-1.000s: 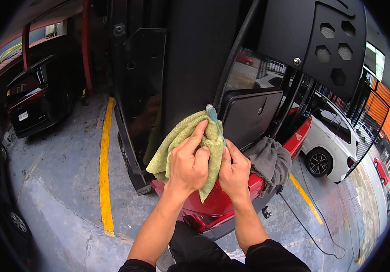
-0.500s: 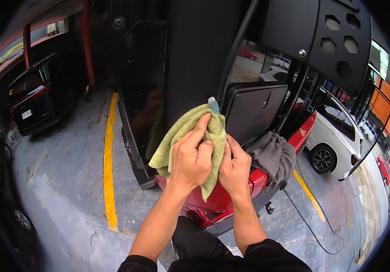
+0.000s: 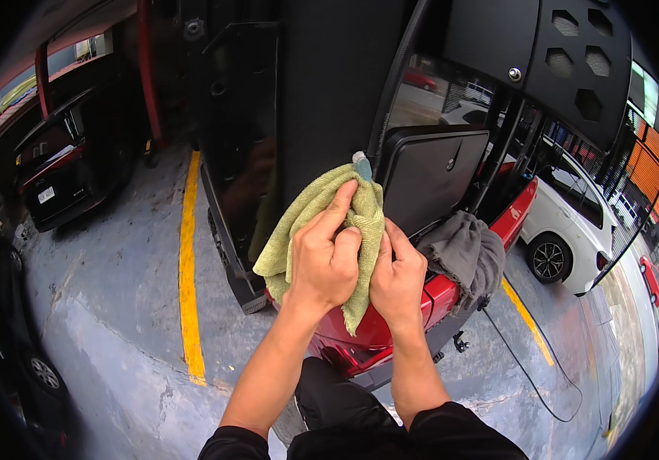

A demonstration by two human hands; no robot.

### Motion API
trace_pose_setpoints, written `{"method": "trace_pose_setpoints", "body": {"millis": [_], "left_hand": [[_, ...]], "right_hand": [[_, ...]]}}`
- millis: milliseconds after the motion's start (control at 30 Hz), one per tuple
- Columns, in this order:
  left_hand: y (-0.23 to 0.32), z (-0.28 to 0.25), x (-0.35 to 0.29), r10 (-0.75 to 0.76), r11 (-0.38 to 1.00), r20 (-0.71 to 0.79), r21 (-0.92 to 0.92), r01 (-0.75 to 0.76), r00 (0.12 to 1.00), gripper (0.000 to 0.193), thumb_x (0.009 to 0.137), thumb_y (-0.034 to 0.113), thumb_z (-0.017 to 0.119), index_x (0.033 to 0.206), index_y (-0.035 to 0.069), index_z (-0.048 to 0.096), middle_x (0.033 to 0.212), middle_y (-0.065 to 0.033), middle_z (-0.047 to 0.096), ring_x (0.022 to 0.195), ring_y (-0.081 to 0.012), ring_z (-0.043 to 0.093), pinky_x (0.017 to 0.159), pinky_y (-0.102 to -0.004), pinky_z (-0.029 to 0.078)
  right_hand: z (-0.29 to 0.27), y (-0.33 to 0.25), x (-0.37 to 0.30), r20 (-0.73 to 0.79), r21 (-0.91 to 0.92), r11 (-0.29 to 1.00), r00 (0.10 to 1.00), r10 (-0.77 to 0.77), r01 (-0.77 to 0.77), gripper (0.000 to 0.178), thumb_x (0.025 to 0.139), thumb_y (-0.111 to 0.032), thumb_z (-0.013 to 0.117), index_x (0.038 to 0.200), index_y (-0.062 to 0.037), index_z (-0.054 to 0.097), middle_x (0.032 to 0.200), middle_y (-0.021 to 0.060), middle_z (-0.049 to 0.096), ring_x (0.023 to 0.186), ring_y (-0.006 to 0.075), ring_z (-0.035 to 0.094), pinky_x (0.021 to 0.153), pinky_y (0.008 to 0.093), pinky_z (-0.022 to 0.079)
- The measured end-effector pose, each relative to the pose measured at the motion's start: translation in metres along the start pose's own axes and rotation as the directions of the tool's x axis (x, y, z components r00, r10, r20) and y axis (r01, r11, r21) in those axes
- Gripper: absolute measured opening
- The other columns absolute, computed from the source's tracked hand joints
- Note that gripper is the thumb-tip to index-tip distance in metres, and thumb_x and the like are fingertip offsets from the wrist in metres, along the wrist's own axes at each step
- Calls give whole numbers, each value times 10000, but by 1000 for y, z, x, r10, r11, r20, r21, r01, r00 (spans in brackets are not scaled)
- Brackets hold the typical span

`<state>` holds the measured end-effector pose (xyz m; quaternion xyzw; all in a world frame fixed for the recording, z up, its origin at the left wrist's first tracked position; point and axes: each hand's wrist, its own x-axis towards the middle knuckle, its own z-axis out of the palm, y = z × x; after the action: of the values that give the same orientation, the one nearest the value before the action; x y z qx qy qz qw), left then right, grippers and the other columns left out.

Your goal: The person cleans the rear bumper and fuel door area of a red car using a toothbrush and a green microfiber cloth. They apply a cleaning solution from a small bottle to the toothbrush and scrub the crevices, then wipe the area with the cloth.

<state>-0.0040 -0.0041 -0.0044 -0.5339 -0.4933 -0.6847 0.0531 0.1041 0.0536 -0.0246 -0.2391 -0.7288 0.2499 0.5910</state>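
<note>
Brush [image 3: 363,168] handle now covered as the green cloth [image 3: 291,218] shifts over it

Since a second ago, the cloth has moved across the slim blue handle, leaving only the pale tip and blue neck showing above the folds. Both hands sit slightly higher in the view, and the surroundings have risen with them.

The wrapped brush is upright with a slight lean, in front of the tall black panel [image 3: 329,77] and above the red bodywork [image 3: 440,297]. Whether its tip touches anything behind is impossible to tell. A black lidded panel [image 3: 437,172] stands to the right, and a grey cloth [image 3: 463,253] lies bunched on the red bodywork.

The left grip [image 3: 322,264] is closed on gathered cloth, index finger stretched up along the folds just below the brush neck. The right grip [image 3: 397,280] is pinched at the cloth's right edge, apparently on the brush's lower handle, though the contact itself is hidden.

The brush should be light, with a thin, fairly stiff handle that could twist or slide inside loose fabric. The cloth looks soft, limp and easy to bunch. The best hold is probably low on the handle, with the folds pressed firmly beneath the neck.
</note>
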Motion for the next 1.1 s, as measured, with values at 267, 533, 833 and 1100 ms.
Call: {"method": "trace_pose_setpoints", "body": {"millis": [267, 533, 833, 1100], "left_hand": [[3, 1, 1, -9, 1000, 12, 12, 9, 1000, 512, 869, 90, 520, 1353, -56, 602, 996, -258, 708, 870, -328, 712, 834, -379, 535], [1, 0, 0, 28, 999, 10, 29, -28, 1000, 513, 874, 87, 506, 1350, -85, 589, 1037, -267, 717, 930, -338, 724, 866, -375, 538], [0, 2, -2, 57, 996, 8, 61, -58, 998, 515, 873, 81, 504, 1347, -104, 582, 1020, -270, 718, 919, -339, 727, 861, -376, 541], [7, -1, -2, -62, 998, 72, -6, 62, 995, 546, 855, 21, 457, 1369, -138, 553, 1299, -271, 657, 1233, -299, 631, 1075, -345, 448]], "right_hand": [[-3, 0, 0, -5, -21, 1000, 1000, 3, -3, 245, 1004, -84, 576, 1177, 65, 666, 960, 260, 723, 884, 398, 737, 746, 405, 564], [-10, 20, 1, -23, -35, 983, 983, -181, 180, 215, 994, -103, 631, 1151, 27, 696, 806, 162, 674, 683, 277, 667, 629, 360, 521], [-12, 26, 5, -32, -45, 966, 966, -255, 254, 191, 979, -81, 644, 1132, 22, 695, 764, 148, 647, 634, 275, 635, 590, 362, 499], [0, 13, -4, -44, -45, 994, 994, -104, 102, 216, 973, -49, 617, 1137, 80, 674, 885, 243, 707, 774, 383, 718, 671, 402, 559]]}}
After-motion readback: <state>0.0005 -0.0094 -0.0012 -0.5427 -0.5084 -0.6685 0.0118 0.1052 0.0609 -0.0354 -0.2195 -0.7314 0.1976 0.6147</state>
